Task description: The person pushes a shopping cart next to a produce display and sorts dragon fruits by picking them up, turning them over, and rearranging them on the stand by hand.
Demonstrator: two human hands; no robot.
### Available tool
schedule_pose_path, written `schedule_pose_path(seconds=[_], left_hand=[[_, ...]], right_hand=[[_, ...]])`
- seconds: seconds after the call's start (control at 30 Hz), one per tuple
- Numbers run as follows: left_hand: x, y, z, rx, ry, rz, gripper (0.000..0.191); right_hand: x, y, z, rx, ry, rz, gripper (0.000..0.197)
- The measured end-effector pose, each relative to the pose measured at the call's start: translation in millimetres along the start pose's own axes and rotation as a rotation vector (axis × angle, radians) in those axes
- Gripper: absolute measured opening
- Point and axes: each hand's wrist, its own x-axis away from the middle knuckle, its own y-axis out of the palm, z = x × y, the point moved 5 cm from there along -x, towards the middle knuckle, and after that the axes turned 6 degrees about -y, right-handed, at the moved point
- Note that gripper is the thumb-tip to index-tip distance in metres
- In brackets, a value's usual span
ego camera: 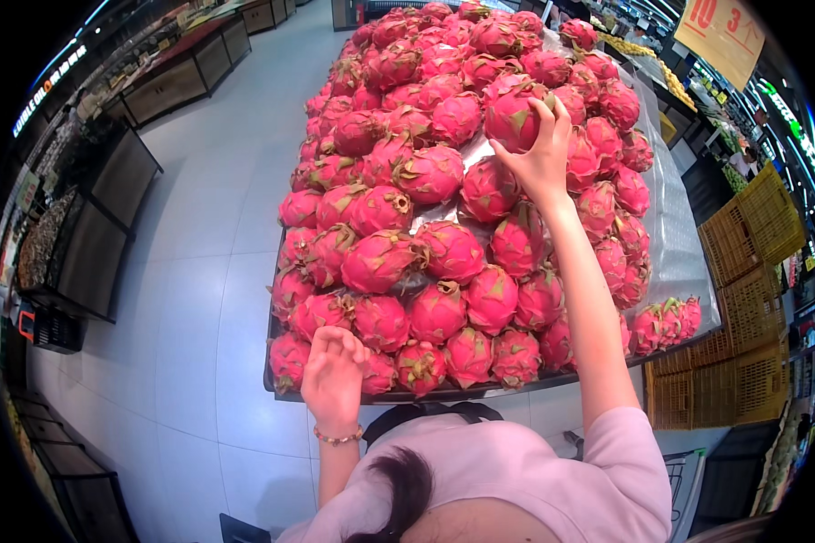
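Note:
Many pink dragon fruits with green-tipped scales lie heaped on a dark-edged display stand [448, 394]. My right hand [540, 146] reaches over the upper part of the heap, its thumb and fingers around the right side of one large dragon fruit [513, 112]. Just below that hand sits another dragon fruit [489, 189], beside a patch of bare silvery lining [438, 216]. My left hand [334, 370], with a beaded bracelet at the wrist, is held palm up with curled fingers at the near left edge, by a dragon fruit [378, 372]. Nothing shows in it.
Clear plastic sheeting [672, 237] covers the stand's right side, where a small group of dragon fruits [667, 326] lies. Yellow plastic crates [740, 339] are stacked to the right, near a shopping cart [682, 485]. A price sign [720, 37] hangs at upper right. Tiled floor [190, 305] runs along the left.

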Motion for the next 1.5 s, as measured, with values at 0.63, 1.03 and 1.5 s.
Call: schedule_pose_path(seconds=[0.63,1.03,1.5], left_hand=[[-27.3,103.4,-158.8,-0.393,-0.423,-0.355,0.100],[-27.8,227.5,-334.8,-1.276,-0.282,-0.888,0.096],[-35.7,227.2,-399.2,-0.944,-0.289,-0.235,0.043]], right_hand=[[129.0,-183.7,-57.8,-0.947,-0.031,-0.467,0.103],[295.1,-270.4,111.0,-1.285,1.026,-0.246,0.123],[357.1,-502.8,401.4,-0.537,1.094,0.473,0.087]])
